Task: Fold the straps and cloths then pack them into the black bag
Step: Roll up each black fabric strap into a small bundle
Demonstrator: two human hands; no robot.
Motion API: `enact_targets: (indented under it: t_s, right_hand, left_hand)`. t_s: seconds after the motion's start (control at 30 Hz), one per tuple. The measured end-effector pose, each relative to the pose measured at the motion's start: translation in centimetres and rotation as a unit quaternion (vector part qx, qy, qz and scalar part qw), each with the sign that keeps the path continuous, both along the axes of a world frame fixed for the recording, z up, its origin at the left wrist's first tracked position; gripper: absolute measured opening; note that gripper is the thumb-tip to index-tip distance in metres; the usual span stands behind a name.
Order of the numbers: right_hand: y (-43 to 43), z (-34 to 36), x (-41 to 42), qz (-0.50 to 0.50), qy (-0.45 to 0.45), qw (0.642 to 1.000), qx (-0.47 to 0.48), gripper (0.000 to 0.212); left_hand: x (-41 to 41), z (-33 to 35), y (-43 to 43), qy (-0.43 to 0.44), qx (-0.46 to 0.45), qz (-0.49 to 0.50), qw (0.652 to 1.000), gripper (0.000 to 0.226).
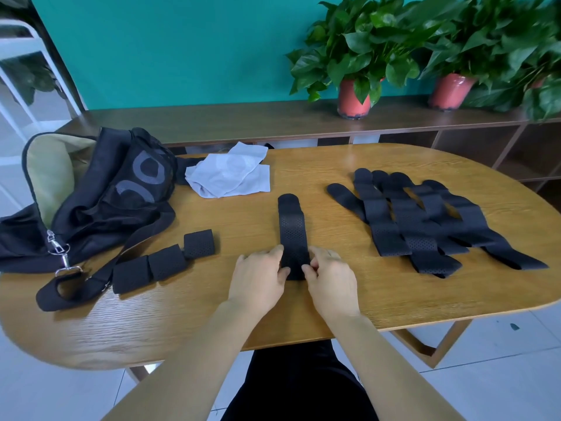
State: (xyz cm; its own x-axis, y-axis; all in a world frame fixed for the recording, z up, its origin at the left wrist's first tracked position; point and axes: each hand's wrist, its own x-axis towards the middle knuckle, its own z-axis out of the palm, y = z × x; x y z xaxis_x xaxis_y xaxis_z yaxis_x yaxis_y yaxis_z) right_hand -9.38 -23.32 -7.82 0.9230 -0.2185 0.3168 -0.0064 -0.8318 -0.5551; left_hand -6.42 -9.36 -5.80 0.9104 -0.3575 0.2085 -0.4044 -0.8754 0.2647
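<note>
Left hand (pixel 261 270) and right hand (pixel 329 273) pinch the near end of a flat strap (pixel 293 235) between them, presumably to start folding; folded straps (pixel 165 262) and black bag (pixel 100 192) lie left of the hands.

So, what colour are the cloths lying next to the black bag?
The cloths are plain pale lavender-grey; the head view, the only one, shows them clearly.
</note>
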Motion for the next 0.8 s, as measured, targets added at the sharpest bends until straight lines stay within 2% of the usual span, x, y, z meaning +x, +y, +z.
enact_targets:
  t_s: [0.1,0.2,0.3,0.43,0.53,0.67,0.8]
  right_hand:
    - [0.1,0.0,0.0,-0.006,-0.002,1.000,-0.004,0.040]
    - [0.3,-0.3,-0.1,0.005,-0.023,1.000,-0.017,0.028]
    - [0.5,-0.9,0.1,0.013,-0.053,0.997,-0.061,0.010]
    - [0.6,-0.9,0.1,0.025,-0.047,0.995,-0.086,0.004]
    - [0.4,-0.3,-0.6,0.051,-0.002,0.995,-0.080,0.022]
    - [-0.4,0.6,-1.6,0.119,0.029,0.991,-0.054,0.038]
    - [-0.5,1.0,-1.5,0.082,0.003,0.995,0.048,0.024]
  left_hand:
    - [0.1,-0.2,0.1,-0.030,0.020,-0.006,0.999,0.045]
    - [0.1,-0.5,0.3,-0.061,0.030,-0.069,0.995,0.037]
    - [0.1,-0.6,0.5,-0.013,0.042,-0.096,0.994,0.044]
    - [0.7,0.0,1.1,0.034,0.049,-0.115,0.992,0.051]
    - [0.8,0.5,1.3,0.042,0.049,-0.127,0.990,0.047]
    - [0.1,0.4,1.8,0.053,-0.026,-0.124,0.991,0.037]
    - [-0.6,0.6,1.8,0.099,-0.175,-0.066,0.977,0.039]
